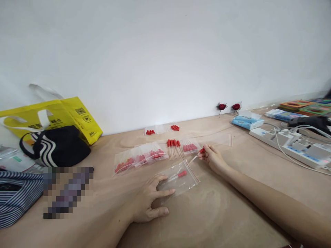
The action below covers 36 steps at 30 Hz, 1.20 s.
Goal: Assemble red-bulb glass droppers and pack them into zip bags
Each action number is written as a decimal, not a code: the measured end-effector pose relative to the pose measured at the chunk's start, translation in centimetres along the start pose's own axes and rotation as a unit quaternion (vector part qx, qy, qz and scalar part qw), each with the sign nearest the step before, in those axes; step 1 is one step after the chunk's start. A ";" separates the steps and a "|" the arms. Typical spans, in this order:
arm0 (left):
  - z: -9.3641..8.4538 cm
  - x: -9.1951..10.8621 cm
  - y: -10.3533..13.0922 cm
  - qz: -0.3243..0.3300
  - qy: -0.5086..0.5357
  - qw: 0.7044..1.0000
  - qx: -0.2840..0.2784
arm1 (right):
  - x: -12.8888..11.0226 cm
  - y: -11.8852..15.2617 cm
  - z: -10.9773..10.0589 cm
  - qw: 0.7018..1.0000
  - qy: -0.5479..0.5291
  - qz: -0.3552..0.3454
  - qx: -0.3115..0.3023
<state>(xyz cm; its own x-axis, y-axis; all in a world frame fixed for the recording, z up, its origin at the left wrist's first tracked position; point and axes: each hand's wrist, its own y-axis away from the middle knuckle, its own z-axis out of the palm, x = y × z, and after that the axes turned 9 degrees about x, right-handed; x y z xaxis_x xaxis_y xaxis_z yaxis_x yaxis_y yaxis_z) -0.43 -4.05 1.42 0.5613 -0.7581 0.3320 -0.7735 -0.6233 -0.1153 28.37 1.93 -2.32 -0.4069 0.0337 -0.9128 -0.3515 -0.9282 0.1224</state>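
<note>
My right hand [213, 159] pinches a dropper [202, 150] by its red rubber bulb, and the clear tube points down and left toward a zip bag's red-striped edge. That clear zip bag [190, 184] lies flat, with one red-bulbed dropper [182, 173] inside. With fingers spread, my left hand [148, 198] rests its fingertips on the bag's left part. Just behind, several loose droppers [173, 144] lie side by side, red bulbs away from me. To their left are overlapping filled zip bags [141, 158]; to their right is another filled bag [190, 144].
Red bulbs [175, 127] sit near the wall, and an unfilled-looking bag [222, 138] lies behind my right hand. A power strip [287, 148] with cables and a blue tissue pack [247, 122] stand right. At left are a yellow bag [85, 120] and a black cap [64, 144].
</note>
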 end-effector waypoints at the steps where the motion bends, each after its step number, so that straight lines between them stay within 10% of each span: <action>1: 0.0 0.0 0.0 -0.003 0.003 1.000 -0.003 | 0.0 0.2 0.2 1.000 -0.008 0.015 -0.008; 8: -0.3 0.2 -0.1 -0.009 0.017 1.000 -0.007 | 0.4 1.1 0.3 0.995 0.006 0.052 -0.084; 21: 0.1 -0.3 0.0 -0.003 0.019 1.000 -0.004 | -1.6 -1.4 -3.2 0.995 0.069 -0.065 -0.015; 36: 0.3 -0.4 -0.1 0.011 0.022 1.000 0.009 | 0.2 2.1 -0.3 0.989 0.082 0.017 -0.122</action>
<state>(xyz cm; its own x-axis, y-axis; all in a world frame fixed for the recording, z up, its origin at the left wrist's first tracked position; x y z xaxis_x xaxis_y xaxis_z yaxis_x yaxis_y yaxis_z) -0.53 -3.73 0.98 0.5306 -0.7627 0.3698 -0.7798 -0.6103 -0.1396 27.79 -0.11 -2.37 -0.2659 -0.0407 -0.9631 -0.1178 -0.9902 0.0743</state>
